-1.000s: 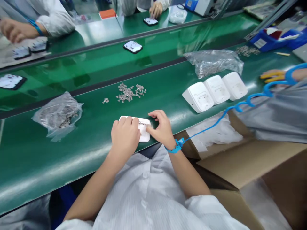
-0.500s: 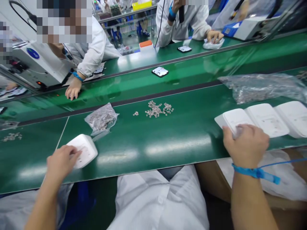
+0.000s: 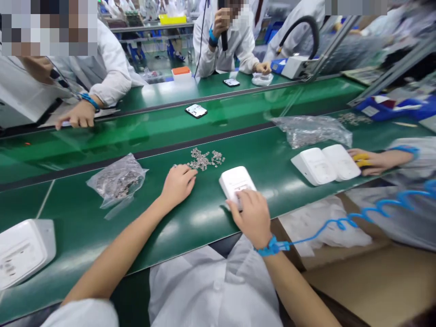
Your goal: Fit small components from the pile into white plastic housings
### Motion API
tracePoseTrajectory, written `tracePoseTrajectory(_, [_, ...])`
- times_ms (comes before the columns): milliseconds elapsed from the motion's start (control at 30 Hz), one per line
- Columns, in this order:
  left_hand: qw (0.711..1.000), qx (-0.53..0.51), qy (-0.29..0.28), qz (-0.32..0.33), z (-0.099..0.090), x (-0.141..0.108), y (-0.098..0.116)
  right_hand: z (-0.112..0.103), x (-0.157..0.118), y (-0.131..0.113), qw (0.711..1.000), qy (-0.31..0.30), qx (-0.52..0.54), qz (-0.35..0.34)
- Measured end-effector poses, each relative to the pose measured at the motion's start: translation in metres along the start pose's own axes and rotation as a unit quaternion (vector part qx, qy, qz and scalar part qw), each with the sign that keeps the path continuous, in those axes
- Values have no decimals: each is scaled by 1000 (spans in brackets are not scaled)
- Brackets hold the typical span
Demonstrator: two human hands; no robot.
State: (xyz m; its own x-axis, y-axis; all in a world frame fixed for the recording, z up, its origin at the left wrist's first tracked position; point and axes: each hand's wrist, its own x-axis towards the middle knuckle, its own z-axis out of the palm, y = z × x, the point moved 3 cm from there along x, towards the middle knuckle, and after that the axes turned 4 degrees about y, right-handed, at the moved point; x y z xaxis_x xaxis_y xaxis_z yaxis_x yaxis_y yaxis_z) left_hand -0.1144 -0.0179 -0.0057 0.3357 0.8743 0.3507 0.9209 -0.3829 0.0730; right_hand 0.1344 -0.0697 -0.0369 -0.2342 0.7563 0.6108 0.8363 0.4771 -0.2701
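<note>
"On the green tabletop [image 3: 190, 227], what is each hand doing?"

"The right hand [image 3: 254, 213] is on a white box [image 3: 236, 178] in front of the person. Its fingers grip the near end, thumb along the left side. The left hand [image 3: 177, 186] is at the left edge of a loose pile of small metal pieces [image 3: 202, 160]."

"Are its fingers pinching one?"

"They are bent, but I cannot tell whether they have closed on a piece."

"And around them?"

"Left of the pile lies a clear plastic bag [image 3: 117, 179] with metal pieces inside. A second white box [image 3: 22, 252] sits at the far left, cut off by the picture's edge. To the right, two more white boxes [image 3: 316, 168] stand side by side, just in front of a larger plastic bag [image 3: 311, 131]. A co-worker's hand [image 3: 374, 162], with yellow covers on some fingers, is at the right-hand one."

"Anything on the right wrist?"

"Yes, a blue band [image 3: 272, 246] with a coiled cord [image 3: 354, 219]."
</note>
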Motion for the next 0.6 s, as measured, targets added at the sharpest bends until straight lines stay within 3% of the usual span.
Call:
tracePoseTrajectory(133, [988,77,32,129,37,63,22,-7,3,-1,999,8,47,9])
tracePoseTrajectory(267, [973,100,61,198,50,77,26,-22,3,15,996,88,25,11])
tracePoseTrajectory(500, [977,70,53,195,54,74,19,-28,10,24,990,136,31,25])
tracePoseTrajectory(600, [990,-3,56,127,42,79,21,-34,25,22,983,168,53,50])
